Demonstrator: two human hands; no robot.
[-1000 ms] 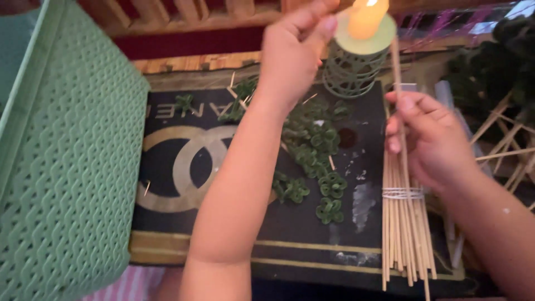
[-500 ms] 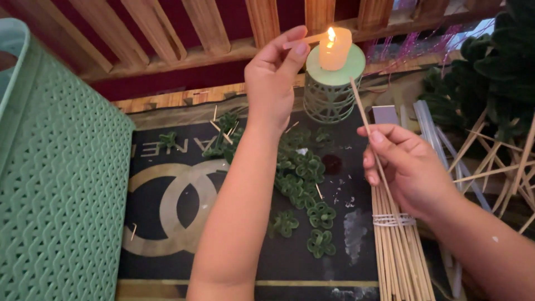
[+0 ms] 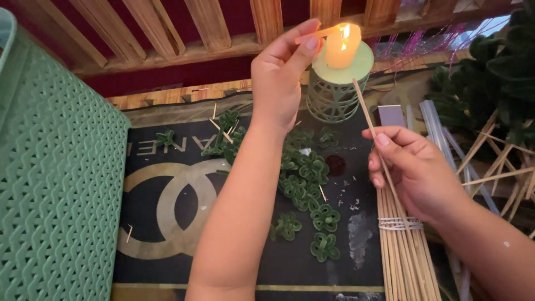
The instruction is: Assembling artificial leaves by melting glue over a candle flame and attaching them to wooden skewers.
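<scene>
- Head view: a green woven basket (image 3: 56, 184) fills the left side, beside a black mat (image 3: 184, 223) with pale ring shapes; both sit lower in view than a second ago, so more of the wooden slats (image 3: 212, 25) shows.
- A tied bundle of thin wooden sticks (image 3: 404, 256) lies at the mat's right edge, long axis running near to far.
- The left hand (image 3: 281, 78) has stayed raised; thumb and forefinger pinch a short stick (image 3: 315, 34) whose far end now meets the flame of the lit candle (image 3: 341, 47). It lies nearly level, pointing right.
- The right hand (image 3: 412, 173) has dropped lower and closes around one long stick (image 3: 370, 125), tilted up and away, its tip towards the green candle holder (image 3: 334, 92).
- Small green flower-shaped pieces (image 3: 312, 167) are scattered on the mat between the arms.
</scene>
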